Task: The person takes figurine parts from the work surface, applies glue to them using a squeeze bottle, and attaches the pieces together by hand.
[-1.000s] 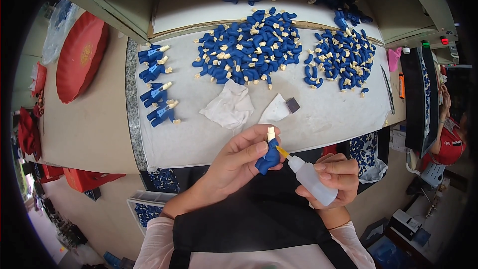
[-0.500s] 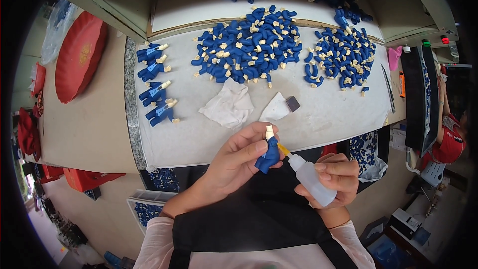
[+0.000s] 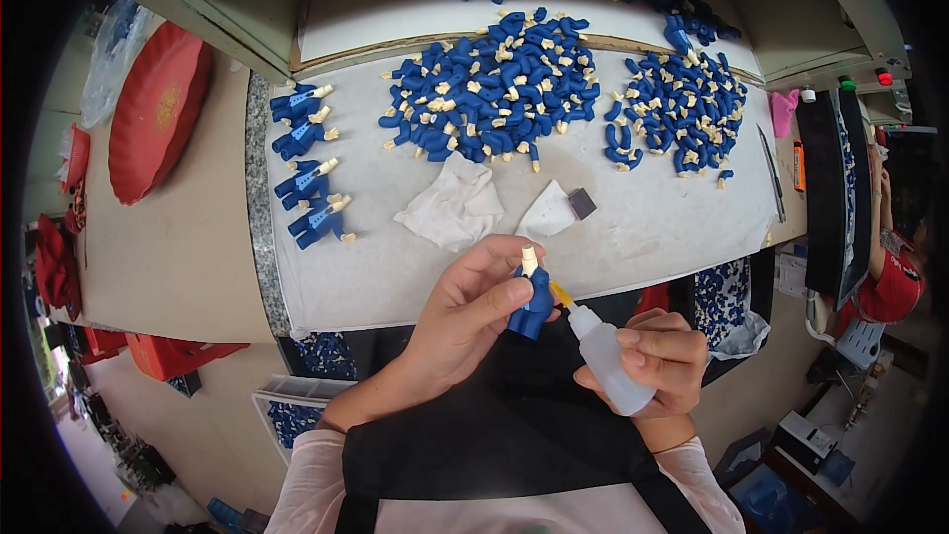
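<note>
Between the thumb and fingers of my left hand (image 3: 470, 311) is a small blue figure body (image 3: 531, 309) with a cream neck peg pointing up. My right hand (image 3: 664, 361) is wrapped round a translucent white squeeze bottle (image 3: 615, 366), tilted so that its yellow nozzle tip (image 3: 561, 293) points at the figure's right side. Whether the tip touches the figure cannot be made out. Beyond my hands a crumpled white cloth (image 3: 453, 203) lies on the table, beside a white scrap (image 3: 550, 212) and a dark block (image 3: 581, 203).
A large heap of blue arm pieces (image 3: 494, 89) and a smaller heap (image 3: 682, 109) cover the far table (image 3: 395, 277). Several assembled figures (image 3: 306, 183) line the left edge. A red tray (image 3: 158, 114) stands farther left. A co-worker in red (image 3: 895, 272) is at the right.
The figure has turned in my left hand, showing more of its light-blue front. My right hand and the bottle have shifted slightly left.
</note>
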Demonstrator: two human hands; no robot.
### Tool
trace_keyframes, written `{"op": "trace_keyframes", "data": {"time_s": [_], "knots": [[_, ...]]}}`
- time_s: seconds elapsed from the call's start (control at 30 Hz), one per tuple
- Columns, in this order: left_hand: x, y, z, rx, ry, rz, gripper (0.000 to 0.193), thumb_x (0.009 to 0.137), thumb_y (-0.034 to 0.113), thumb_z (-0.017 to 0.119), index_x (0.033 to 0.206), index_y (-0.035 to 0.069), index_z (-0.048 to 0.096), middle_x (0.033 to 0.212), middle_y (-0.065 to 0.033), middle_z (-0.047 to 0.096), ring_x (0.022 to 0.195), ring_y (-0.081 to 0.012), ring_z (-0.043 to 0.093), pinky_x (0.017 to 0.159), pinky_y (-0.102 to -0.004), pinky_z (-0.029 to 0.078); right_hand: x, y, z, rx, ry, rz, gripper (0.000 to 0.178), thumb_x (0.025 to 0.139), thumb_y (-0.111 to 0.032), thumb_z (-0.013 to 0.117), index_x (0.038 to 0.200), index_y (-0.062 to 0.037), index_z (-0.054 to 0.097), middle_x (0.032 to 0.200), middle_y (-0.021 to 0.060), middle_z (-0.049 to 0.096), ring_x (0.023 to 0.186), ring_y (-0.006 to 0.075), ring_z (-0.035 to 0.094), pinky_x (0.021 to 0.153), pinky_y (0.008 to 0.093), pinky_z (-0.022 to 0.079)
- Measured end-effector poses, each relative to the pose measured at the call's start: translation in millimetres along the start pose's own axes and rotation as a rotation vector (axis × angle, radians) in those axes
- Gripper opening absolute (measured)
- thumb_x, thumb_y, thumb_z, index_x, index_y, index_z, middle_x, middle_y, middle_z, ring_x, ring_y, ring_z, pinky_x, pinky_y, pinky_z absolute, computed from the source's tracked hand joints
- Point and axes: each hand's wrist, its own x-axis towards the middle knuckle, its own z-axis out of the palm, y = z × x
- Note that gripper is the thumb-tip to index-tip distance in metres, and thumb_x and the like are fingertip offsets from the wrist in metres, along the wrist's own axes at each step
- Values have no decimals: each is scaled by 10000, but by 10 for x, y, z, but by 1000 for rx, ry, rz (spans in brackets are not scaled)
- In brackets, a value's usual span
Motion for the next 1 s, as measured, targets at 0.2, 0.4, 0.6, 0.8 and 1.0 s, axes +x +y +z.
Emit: {"op": "trace_keyframes", "data": {"time_s": [0.2,0.4,0.6,0.8,1.0], "knots": [[-5,1,12,51,20,28,278,809,112,548,1064,50,455,849,-51,541,783,-147,569,741,-264,457,3,-3,-2,-7,-1,6,449,494,-97,809,843,-46,530,833,89,534,564,192,533,468,279,473],[2,-14,-1,92,18,57,260,806,119,547,1039,48,457,907,-59,517,841,-163,545,749,-276,451,22,-2,2,1,7,8,462,487,-99,811,853,-47,534,824,85,537,565,186,534,457,270,472],[19,-40,0,108,-11,131,237,808,106,540,1029,59,465,968,-62,492,937,-178,511,774,-280,434,22,-16,-39,-33,-73,21,453,550,-138,790,892,-69,501,849,79,490,605,157,502,505,255,460],[24,-43,-24,118,-32,136,229,812,102,533,1026,61,465,989,-62,481,950,-178,503,787,-291,425,35,-13,-30,58,7,69,467,464,-102,822,834,-40,542,806,94,536,587,186,560,490,257,473],[15,-29,-17,146,-30,102,224,807,114,534,1010,58,457,995,-80,473,932,-200,511,807,-338,427,17,15,-30,58,-19,107,420,597,-197,769,871,-63,480,812,78,481,581,127,492,502,222,424]]}}
